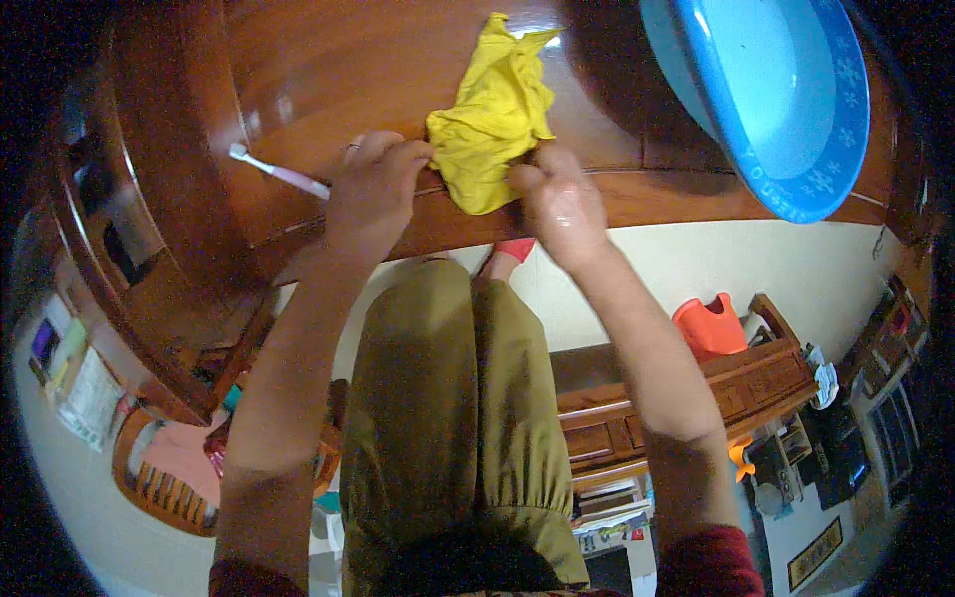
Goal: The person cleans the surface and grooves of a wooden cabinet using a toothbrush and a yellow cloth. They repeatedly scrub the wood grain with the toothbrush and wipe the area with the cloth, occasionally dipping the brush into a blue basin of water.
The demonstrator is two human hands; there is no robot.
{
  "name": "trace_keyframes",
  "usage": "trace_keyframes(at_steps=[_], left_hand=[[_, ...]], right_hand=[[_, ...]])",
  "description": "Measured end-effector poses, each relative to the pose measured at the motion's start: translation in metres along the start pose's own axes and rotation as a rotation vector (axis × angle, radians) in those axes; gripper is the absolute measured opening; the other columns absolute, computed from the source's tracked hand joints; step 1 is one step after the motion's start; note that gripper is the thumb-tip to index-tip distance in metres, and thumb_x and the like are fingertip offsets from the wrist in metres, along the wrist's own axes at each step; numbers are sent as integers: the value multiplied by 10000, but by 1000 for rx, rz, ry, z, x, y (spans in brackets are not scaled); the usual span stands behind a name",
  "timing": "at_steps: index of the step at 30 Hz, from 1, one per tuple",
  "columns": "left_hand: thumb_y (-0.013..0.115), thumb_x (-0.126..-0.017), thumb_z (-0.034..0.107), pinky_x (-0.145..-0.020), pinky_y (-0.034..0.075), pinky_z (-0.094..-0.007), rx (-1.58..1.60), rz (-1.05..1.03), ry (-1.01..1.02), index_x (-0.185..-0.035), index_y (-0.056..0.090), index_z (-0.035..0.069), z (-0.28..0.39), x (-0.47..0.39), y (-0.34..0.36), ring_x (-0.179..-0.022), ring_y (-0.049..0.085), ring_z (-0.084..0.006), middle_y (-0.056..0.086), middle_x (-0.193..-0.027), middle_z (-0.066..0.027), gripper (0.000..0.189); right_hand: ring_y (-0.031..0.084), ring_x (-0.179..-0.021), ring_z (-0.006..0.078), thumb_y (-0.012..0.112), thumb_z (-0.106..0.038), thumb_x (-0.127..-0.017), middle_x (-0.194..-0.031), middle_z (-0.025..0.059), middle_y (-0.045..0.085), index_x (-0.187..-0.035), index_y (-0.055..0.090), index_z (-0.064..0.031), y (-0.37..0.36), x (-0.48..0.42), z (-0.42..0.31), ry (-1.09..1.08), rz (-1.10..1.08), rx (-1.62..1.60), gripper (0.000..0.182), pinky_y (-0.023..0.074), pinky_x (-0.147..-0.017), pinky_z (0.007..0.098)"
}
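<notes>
A crumpled yellow cloth (496,112) lies over the front edge of a glossy brown wooden surface (336,67). My left hand (377,183) pinches its left edge between thumb and fingers. On the lower right side of the cloth, my right hand (563,201) grips it with curled fingers. A toothbrush (280,172) with a white head and pinkish handle rests on the wood, just left of my left hand; the end of its handle is hidden. At the upper right stands a blue plastic basin (813,160) holding pale liquid.
Below the wooden edge my legs show in olive trousers (418,358). A wooden bench (746,388) with a red plastic object (709,327) on it is at the lower right. A wooden chair (168,500) with pink fabric is at the lower left.
</notes>
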State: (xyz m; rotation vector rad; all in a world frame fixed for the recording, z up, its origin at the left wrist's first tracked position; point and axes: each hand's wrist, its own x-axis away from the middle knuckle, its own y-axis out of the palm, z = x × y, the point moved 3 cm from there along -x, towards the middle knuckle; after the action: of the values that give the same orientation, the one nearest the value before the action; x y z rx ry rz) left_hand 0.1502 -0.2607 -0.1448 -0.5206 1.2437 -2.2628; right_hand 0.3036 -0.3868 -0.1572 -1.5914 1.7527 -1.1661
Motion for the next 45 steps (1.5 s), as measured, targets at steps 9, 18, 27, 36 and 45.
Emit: trace_keyframes(at_steps=[9, 18, 27, 36, 45], left_hand=[[619, -772, 70, -825, 434, -387, 215, -69, 0, -1021, 605, 92, 32, 1, -3, -935, 525, -320, 543, -1014, -126, 251], [658, -724, 102, -865, 423, -398, 222, -41, 178, -1059, 626, 161, 65, -33, 27, -1019, 478, -330, 509, -1095, -130, 342], [663, -724, 101, -901, 409, -395, 166, -72, 139, -1065, 626, 168, 61, -41, 39, -1055, 463, -330, 493, -1128, -129, 350], [583, -792, 55, -782, 472, -344, 384, -110, 167, -938, 642, 38, 34, -48, 44, -909, 560, -308, 542, -992, -159, 159], [598, -792, 74, -754, 472, -336, 435, -81, 41, -873, 649, 36, 21, -41, 20, -847, 579, -282, 579, -869, -124, 102]], right_hand=[[573, -831, 319, 495, -82, -774, -899, 170, 573, -794, 609, -66, -42, 20, 66, 57, -80, 341, 117, 489, -715, 397], [583, -721, 352, 540, -42, -744, -815, 149, 573, -833, 650, -89, -73, 36, 113, 121, -49, 440, 149, 498, -616, 426], [580, -776, 301, 613, -82, -764, -821, 128, 577, -850, 668, -91, -72, 30, 103, 154, -41, 370, 104, 492, -663, 395], [571, -749, 291, 634, -76, -748, -810, 112, 573, -833, 660, -66, -66, 21, 111, 48, -77, 146, 90, 482, -663, 370], [579, -741, 302, 615, -51, -756, -808, 120, 572, -821, 643, -34, -54, 9, 82, -17, -105, 57, 73, 490, -670, 364]])
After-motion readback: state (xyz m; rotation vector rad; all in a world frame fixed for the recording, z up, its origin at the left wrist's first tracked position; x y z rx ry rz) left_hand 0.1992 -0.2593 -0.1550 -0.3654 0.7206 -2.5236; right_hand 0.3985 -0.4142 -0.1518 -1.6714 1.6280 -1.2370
